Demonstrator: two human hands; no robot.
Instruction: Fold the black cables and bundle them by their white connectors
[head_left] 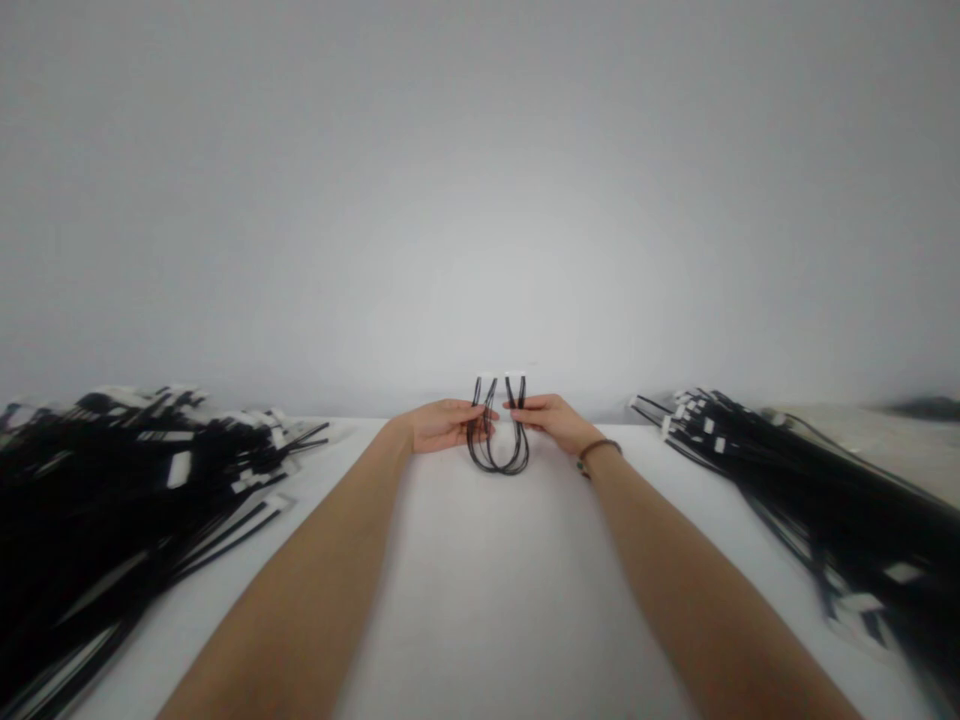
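Observation:
A black cable bundle (501,468) hangs in a U shape between my two hands, with white connectors (515,375) at its upper ends. My left hand (448,424) pinches the left side of the bundle, fingers on both sides of the strands. On the right side, my right hand (549,418) grips the strands between thumb and fingers; a dark bracelet (602,445) is round that wrist. Both arms are stretched forward over the white table (499,600).
A large pile of black cables with white connectors and labels (180,470) covers the left of the table. Another pile of black cables (810,490) lies on the right, with a clear plastic bag (892,440) behind it. A plain pale wall (480,200) stands behind.

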